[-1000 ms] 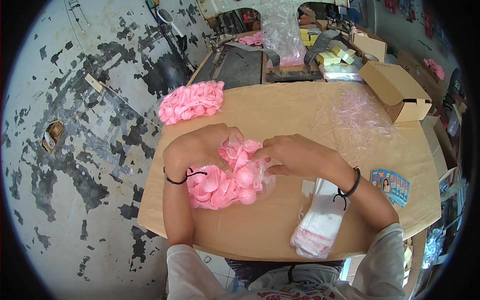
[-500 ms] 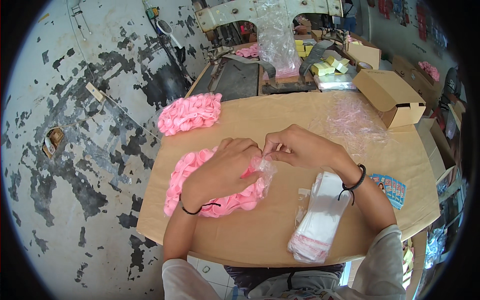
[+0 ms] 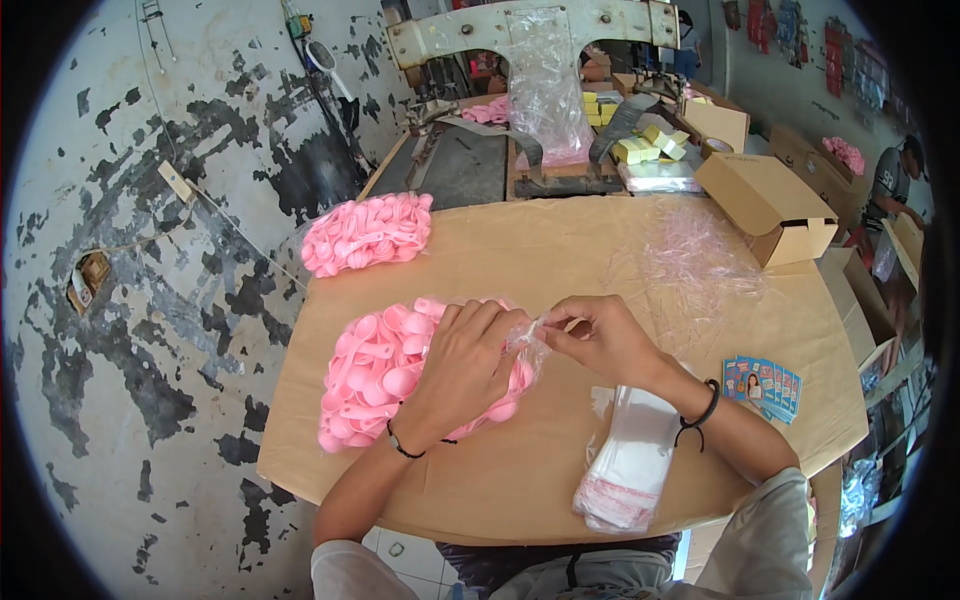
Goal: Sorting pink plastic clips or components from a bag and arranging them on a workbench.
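Observation:
A clear plastic bag full of pink plastic spoons (image 3: 372, 375) lies on the brown-covered table in front of me. My left hand (image 3: 462, 368) is closed around the gathered neck of this bag, its back toward me. Just to the right, my right hand (image 3: 608, 342) pinches the twisted end of the clear plastic with thumb and fingertips. Whether a thin tie is also between those fingertips is too small to tell. The left hand covers part of the spoons.
Another bag of pink spoons (image 3: 368, 236) lies at the far left. Flat clear bags (image 3: 632, 455) are stacked near my right forearm, beside fanned blue cards (image 3: 762, 388). Loose clear strips (image 3: 700, 250) and a cardboard box (image 3: 768, 205) lie far right. Behind stands a metal frame (image 3: 540, 35).
Both hands have shifted slightly to the right and down, still at the bag's neck. More of the spoons now shows left of my left hand. The view has shifted a little.

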Tool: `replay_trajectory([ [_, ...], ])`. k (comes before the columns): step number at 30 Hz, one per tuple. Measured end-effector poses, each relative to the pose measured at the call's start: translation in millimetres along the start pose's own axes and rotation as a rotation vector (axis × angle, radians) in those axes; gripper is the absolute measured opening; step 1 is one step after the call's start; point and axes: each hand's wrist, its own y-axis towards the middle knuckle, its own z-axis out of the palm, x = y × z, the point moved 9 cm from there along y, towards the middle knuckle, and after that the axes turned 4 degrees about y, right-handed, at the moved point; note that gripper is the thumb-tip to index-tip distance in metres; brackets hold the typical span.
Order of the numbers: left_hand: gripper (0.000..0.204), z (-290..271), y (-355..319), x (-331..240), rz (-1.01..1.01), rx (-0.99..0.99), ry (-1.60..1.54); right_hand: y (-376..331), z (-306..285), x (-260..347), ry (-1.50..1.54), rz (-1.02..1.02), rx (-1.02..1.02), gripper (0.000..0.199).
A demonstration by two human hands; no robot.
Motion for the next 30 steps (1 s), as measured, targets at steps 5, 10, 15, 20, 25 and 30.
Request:
replay_trajectory([
  [5,0.033,3,-1,-6,-0.026,0.033,0.051,0,4,8,-0.073,-0.120,-0.070,0.020],
  [10,0.038,0,1,-13,-0.039,0.046,-0.023,-1,5,5,-0.095,-0.147,-0.063,0.026],
  [15,0.038,7,-3,-8,-0.065,0.090,0.022,-1,13,7,-0.088,-0.164,-0.020,0.024],
  [20,0.028,15,-4,0,-0.072,0.141,-0.005,0,14,14,-0.098,-0.159,-0.008,0.017],
  [25,0.023,16,-4,1,-0.107,0.096,-0.060,-1,14,3,-0.087,-0.135,0.042,0.017],
  [30,0.025,12,-3,3,-0.135,0.049,-0.137,2,19,-4,-0.009,-0.056,0.061,0.020],
])
